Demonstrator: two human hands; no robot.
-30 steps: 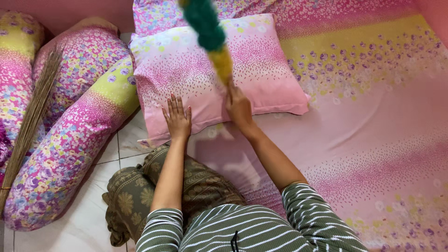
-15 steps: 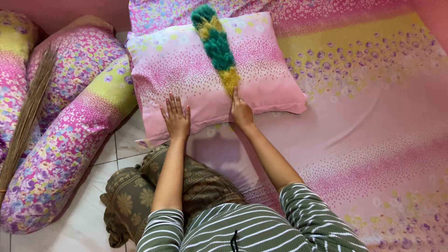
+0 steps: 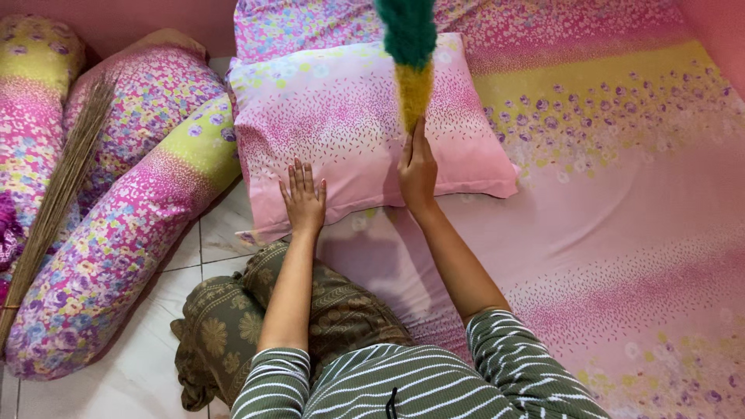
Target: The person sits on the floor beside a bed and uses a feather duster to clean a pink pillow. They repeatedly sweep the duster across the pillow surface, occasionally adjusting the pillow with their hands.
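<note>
Right hand (image 3: 417, 172) closed around the handle end of a feather duster (image 3: 410, 58), green fluffy section up top, yellow section just above the grip. Duster is raised off the pink pillow (image 3: 341, 132); its long axis runs roughly straight away from the person, tip pointing toward the top of the view and cut off at the frame edge, handle end toward the person. Left hand (image 3: 303, 198) open, fingers spread, flat on the near edge of the pillow, apparently pinning it down. Pillow lies flat at the near left corner of the mattress, its left part overhanging toward the floor, long side running left to right, on the pink and yellow floral bedsheet (image 3: 605, 202). Judgement on progress: dusting or beating of the pillow looks mid-way, a stroke in hand with the duster up, pillow surface looks smooth with no visible debris; bolsters and the wider sheet look untouched by the duster right now, so likely more surface left. Floral bolster (image 3: 124, 240) lies diagonally on the floor left of the pillow, another one behind it. Stick broom (image 3: 58, 194) rests along the bolsters at far left. Brown patterned cloth (image 3: 233, 326) bunched on the white tiled floor (image 3: 140, 372) under the left forearm. Striped sleeves at the bottom.
</note>
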